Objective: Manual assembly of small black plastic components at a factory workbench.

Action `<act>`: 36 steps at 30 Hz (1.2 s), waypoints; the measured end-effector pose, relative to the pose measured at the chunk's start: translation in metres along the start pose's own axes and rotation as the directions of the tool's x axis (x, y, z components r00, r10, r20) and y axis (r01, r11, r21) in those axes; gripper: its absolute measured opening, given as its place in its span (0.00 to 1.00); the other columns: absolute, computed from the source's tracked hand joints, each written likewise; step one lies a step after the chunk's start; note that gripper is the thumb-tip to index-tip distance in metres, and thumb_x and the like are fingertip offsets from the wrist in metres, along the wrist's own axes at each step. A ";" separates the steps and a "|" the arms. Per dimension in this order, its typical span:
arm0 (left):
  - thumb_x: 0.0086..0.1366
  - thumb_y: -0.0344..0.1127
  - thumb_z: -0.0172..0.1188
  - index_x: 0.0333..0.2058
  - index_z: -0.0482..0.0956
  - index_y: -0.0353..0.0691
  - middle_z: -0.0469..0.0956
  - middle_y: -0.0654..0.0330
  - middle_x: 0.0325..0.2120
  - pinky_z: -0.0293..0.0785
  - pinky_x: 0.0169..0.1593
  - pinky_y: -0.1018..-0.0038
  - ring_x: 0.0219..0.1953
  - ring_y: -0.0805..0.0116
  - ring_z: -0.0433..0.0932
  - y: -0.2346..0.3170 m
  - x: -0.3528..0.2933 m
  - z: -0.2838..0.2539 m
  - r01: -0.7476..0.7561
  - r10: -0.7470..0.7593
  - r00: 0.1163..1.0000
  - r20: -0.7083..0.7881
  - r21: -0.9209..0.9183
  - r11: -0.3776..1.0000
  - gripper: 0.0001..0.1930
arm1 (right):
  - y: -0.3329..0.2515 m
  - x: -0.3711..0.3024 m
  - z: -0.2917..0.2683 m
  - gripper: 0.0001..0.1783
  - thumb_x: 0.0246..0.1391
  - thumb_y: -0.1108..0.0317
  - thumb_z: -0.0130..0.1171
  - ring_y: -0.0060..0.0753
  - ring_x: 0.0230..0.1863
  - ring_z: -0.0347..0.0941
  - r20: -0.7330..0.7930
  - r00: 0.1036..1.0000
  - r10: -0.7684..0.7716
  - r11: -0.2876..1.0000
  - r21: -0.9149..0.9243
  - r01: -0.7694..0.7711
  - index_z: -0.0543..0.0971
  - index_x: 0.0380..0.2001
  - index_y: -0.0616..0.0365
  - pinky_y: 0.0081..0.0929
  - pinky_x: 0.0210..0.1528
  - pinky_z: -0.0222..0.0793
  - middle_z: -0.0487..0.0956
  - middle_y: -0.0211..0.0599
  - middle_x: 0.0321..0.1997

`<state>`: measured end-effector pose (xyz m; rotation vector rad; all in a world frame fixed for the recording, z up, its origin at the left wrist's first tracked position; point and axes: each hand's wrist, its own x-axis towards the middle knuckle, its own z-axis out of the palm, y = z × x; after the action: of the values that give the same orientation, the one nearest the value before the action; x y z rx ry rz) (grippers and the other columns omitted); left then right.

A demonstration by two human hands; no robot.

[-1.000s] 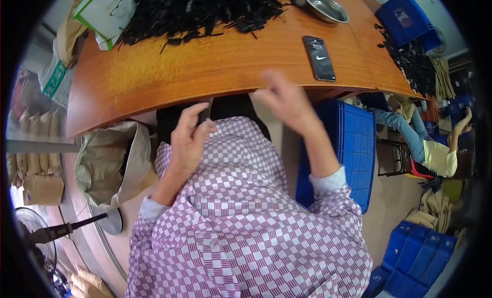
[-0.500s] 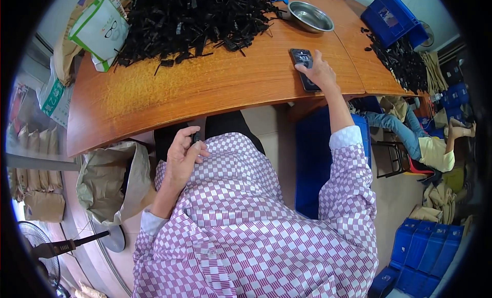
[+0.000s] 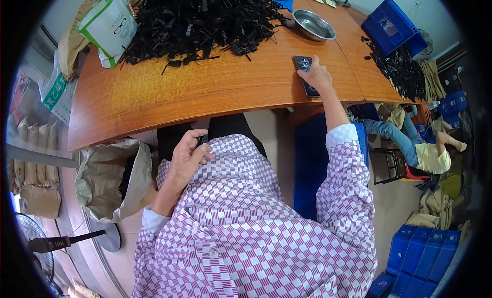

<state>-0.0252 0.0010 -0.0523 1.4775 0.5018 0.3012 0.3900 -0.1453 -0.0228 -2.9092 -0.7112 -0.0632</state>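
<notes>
At my lap, my left hand (image 3: 188,157) is curled with a small black piece (image 3: 203,139) pinched between thumb and fingers; its exact kind is mostly hidden. My right hand (image 3: 319,76) reaches over the table's near edge and grips a dark smartphone (image 3: 310,89) across its width. The phone lies on the wooden table (image 3: 230,88) with its screen lit. Further back on the left, a big heap of small black plastic parts (image 3: 200,24) with thin tails covers the table.
A steel bowl (image 3: 313,25) sits behind the phone. The tipped blue crate (image 3: 390,26) stands beside more black parts (image 3: 400,72). Below left is an open sack (image 3: 110,180); a white-green bag (image 3: 109,29) is on the table. At right sits another person (image 3: 429,157) near stacked blue crates (image 3: 423,254).
The view has shifted slightly, so the table sits a little lower in it. Both hands keep their holds; the phone's position on the table looks nearly the same.
</notes>
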 end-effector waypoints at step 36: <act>0.61 0.26 0.54 0.49 0.71 0.35 0.71 0.52 0.46 0.69 0.50 0.72 0.47 0.60 0.72 -0.029 -0.083 -0.154 0.195 0.412 0.715 -0.565 0.727 0.658 0.16 | -0.145 0.015 0.043 0.14 0.53 0.61 0.59 0.49 0.41 0.77 -0.191 0.826 -0.530 0.845 -0.041 0.533 0.73 0.38 0.58 0.39 0.40 0.74 0.77 0.43 0.40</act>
<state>-0.1759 0.0919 -0.0724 2.2188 1.2722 0.8652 0.3364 -0.0044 -0.0452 -2.5423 -1.4498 -0.3961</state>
